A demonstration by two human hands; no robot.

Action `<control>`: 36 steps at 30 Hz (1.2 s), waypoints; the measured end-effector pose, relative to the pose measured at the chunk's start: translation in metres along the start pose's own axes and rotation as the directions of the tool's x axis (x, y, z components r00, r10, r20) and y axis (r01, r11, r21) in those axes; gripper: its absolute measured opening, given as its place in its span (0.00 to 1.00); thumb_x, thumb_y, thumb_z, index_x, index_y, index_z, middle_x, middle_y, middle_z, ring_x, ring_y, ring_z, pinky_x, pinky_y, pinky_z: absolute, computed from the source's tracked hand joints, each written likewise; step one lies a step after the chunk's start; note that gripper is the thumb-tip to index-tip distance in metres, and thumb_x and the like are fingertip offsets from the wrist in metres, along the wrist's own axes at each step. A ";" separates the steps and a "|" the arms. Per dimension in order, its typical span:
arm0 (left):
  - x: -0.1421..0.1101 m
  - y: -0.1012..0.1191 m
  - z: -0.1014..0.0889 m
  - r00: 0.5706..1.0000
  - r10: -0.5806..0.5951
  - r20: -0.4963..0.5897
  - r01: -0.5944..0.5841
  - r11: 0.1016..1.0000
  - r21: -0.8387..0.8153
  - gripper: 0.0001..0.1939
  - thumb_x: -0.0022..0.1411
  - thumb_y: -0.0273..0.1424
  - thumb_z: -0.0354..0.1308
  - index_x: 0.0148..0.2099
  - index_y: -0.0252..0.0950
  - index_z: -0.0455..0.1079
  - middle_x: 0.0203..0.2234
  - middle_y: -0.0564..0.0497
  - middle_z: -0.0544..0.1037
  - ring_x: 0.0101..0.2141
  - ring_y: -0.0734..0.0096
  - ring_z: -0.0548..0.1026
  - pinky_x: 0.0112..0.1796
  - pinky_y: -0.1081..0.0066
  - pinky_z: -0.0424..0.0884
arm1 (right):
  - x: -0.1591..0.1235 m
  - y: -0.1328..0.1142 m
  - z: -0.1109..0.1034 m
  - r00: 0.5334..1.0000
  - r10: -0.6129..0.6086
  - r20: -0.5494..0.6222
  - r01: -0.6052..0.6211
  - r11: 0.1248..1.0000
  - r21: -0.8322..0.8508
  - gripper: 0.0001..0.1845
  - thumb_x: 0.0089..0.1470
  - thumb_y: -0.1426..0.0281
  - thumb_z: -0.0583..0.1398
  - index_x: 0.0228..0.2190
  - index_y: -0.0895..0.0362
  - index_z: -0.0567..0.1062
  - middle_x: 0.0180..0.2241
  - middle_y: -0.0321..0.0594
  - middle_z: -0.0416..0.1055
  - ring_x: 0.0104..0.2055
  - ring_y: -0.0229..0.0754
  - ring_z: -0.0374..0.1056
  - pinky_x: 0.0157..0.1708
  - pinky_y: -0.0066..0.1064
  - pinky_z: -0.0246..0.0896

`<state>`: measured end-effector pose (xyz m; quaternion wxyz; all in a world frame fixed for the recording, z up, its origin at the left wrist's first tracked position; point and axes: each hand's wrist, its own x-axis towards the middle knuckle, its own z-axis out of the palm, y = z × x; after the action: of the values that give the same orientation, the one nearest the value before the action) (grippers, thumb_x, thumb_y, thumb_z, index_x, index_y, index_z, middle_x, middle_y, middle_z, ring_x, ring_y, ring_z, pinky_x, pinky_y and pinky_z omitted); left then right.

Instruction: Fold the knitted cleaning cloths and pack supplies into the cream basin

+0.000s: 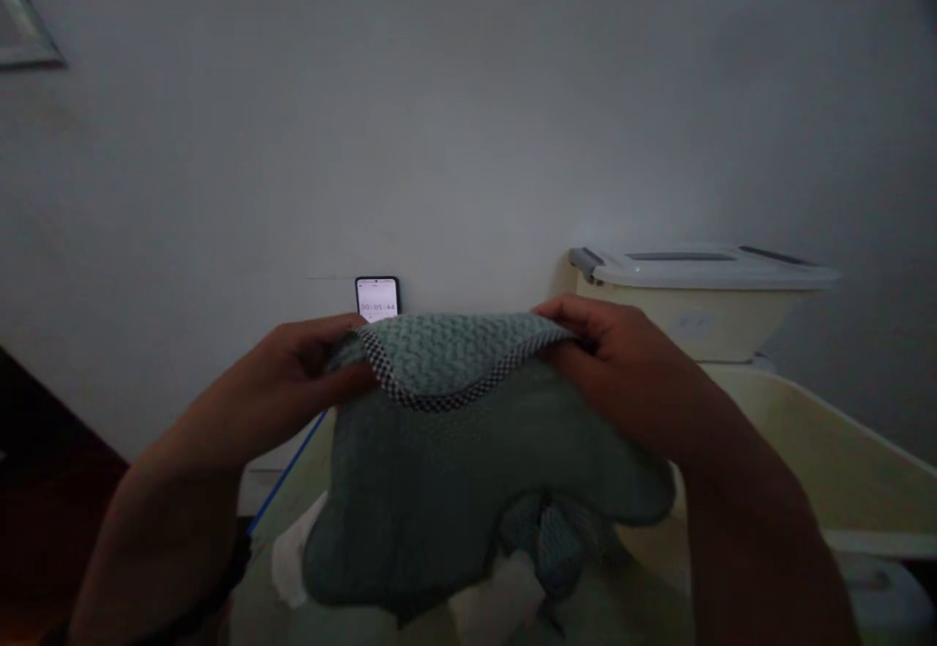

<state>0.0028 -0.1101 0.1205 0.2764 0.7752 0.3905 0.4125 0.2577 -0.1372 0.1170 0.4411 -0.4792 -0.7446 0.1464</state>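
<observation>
A grey-green cloth piece [431,490] hangs spread between my two hands. Along its top a textured flap [454,348] folds over toward me, edged with black-and-white checked trim. My left hand [311,363] pinches the upper left corner, fingers partly hidden behind the fabric. At the upper right, my right hand [604,339] grips the other end with thumb and fingers. The lower edge has a rounded cut-out. Below it lie a bunched green textured cloth [552,544] and a white soft-looking item [498,597], their exact kinds unclear in the dim light.
A phone [378,297] showing a timer leans against the wall behind my left hand. To the right stands a lidded plastic box [673,319], with an open cream-coloured bin [827,441] in front of it. Another white item [293,553] rests on the pale green tabletop [311,470].
</observation>
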 end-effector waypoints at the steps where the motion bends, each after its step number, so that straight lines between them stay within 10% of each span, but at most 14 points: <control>1: 0.003 -0.003 0.000 1.000 -0.013 -0.021 0.012 0.998 -0.061 0.04 0.47 0.31 0.62 0.25 0.36 0.73 0.18 0.55 0.75 0.21 0.74 0.71 0.23 0.77 0.67 | 0.000 0.004 -0.003 0.998 0.015 0.063 -0.014 1.000 -0.011 0.06 0.49 0.73 0.58 0.31 0.57 0.74 0.25 0.33 0.71 0.27 0.35 0.65 0.25 0.25 0.56; 11: 0.023 -0.047 0.003 0.954 -0.289 -0.080 0.253 0.919 -0.302 0.10 0.48 0.35 0.64 0.30 0.34 0.72 0.21 0.53 0.76 0.22 0.76 0.72 0.23 0.78 0.67 | 0.001 0.011 -0.014 0.963 0.137 -0.232 -0.112 0.987 0.118 0.27 0.58 0.52 0.45 0.24 0.56 0.73 0.21 0.35 0.68 0.25 0.37 0.64 0.24 0.28 0.56; 16: 0.020 -0.036 0.003 0.945 -0.307 -0.114 0.214 0.841 -0.496 0.08 0.47 0.32 0.65 0.31 0.34 0.73 0.20 0.55 0.76 0.20 0.78 0.72 0.21 0.81 0.66 | 0.000 0.013 -0.015 0.996 0.066 0.054 -0.066 0.998 -0.012 0.19 0.52 0.53 0.55 0.33 0.54 0.74 0.26 0.34 0.70 0.27 0.36 0.65 0.24 0.26 0.56; 24: 0.013 -0.012 0.012 0.925 -0.373 -0.066 0.255 0.744 -0.618 0.07 0.44 0.30 0.65 0.30 0.34 0.76 0.17 0.53 0.77 0.18 0.73 0.74 0.20 0.76 0.71 | -0.004 0.013 -0.007 0.905 0.096 0.414 -0.051 0.992 -0.118 0.33 0.41 0.52 0.63 0.47 0.53 0.69 0.45 0.40 0.70 0.43 0.44 0.67 0.40 0.33 0.63; 33: 0.010 0.009 0.032 0.923 -0.331 -0.197 0.150 0.780 -0.607 0.10 0.45 0.34 0.63 0.33 0.39 0.77 0.20 0.53 0.78 0.19 0.74 0.73 0.20 0.78 0.71 | -0.008 0.005 0.037 0.883 -0.076 0.463 0.085 0.996 0.002 0.63 0.34 0.49 0.65 0.62 0.56 0.39 0.64 0.47 0.42 0.63 0.50 0.45 0.58 0.43 0.47; 36: 0.014 0.009 0.036 0.918 -0.314 -0.242 0.122 0.805 -0.581 0.09 0.47 0.33 0.62 0.34 0.41 0.76 0.19 0.55 0.76 0.18 0.76 0.71 0.18 0.80 0.68 | -0.006 -0.001 0.047 0.892 -0.104 0.441 0.081 0.994 0.069 0.58 0.34 0.51 0.66 0.60 0.55 0.46 0.59 0.49 0.55 0.57 0.51 0.57 0.51 0.41 0.57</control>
<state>0.0420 -0.1077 0.1148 0.4667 0.5312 0.3816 0.5953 0.2207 -0.1334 0.0883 0.2778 -0.3863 -0.8436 0.2487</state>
